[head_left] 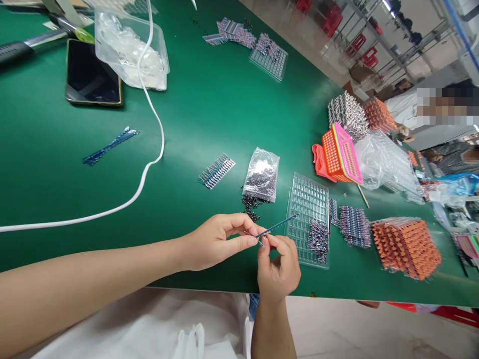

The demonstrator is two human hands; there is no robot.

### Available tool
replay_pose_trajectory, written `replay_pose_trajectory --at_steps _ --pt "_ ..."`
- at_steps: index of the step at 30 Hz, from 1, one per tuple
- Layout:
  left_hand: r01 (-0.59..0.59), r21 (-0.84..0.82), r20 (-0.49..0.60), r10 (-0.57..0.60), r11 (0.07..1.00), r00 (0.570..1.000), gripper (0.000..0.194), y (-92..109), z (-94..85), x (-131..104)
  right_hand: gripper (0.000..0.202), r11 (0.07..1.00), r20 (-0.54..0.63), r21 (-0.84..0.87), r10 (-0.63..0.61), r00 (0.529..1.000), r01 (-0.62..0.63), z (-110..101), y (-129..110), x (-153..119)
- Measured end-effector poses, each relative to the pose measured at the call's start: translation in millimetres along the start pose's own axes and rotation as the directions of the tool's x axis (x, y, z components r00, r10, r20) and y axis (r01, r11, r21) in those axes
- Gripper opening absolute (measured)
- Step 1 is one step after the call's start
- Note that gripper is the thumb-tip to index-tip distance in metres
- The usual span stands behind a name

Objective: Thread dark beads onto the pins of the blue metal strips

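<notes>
In the head view my left hand (pixel 224 242) pinches a thin dark-blue strip (pixel 279 227) with small parts along it. The strip slants up to the right, over the edge of a clear tray. Close against it, my right hand (pixel 279 269) has thumb and forefinger closed at the strip's near end; the small piece in them is mostly hidden. Tiny black beads (pixel 251 207) lie loose just beyond my hands, below a clear plastic bag (pixel 262 174) of the same beads. On the clear compartment tray (pixel 299 199) rests a pile of thin wired parts (pixel 319 240).
A row of wired parts (pixel 217 171) and blue strips (pixel 111 146) lie on the green table (pixel 209 109). Left are a white cable (pixel 155 112), phone (pixel 93 72) and plastic tub (pixel 159 60). Right are a pink-orange basket (pixel 337 154) and orange stacks (pixel 406 247). Other people sit far right.
</notes>
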State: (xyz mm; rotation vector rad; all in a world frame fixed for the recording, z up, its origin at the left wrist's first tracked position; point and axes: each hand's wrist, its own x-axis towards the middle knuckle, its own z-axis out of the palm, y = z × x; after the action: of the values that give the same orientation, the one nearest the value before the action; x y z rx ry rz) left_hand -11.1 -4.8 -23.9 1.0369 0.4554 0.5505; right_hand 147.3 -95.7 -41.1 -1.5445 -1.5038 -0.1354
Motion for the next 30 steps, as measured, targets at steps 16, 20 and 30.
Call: replay_pose_trajectory --at_steps 16,20,30 --pt "0.023 0.019 -0.007 -0.023 1.0 1.0 0.01 2.5 -1.2 1.1 0.027 0.995 0.003 -0.054 -0.088 0.996 0.088 -1.7 4.3 -1.9" --pt "0.046 -0.063 -0.003 -0.047 0.997 0.999 0.012 3.6 -1.5 2.1 0.026 0.991 -0.007 -0.081 -0.104 0.995 0.103 -2.4 4.5 -2.0" --pt "0.026 -0.05 -0.01 -0.026 0.998 1.0 0.013 3.8 -1.0 1.9 0.021 0.987 -0.007 -0.126 -0.099 0.995 0.097 -2.2 6.6 -4.3"
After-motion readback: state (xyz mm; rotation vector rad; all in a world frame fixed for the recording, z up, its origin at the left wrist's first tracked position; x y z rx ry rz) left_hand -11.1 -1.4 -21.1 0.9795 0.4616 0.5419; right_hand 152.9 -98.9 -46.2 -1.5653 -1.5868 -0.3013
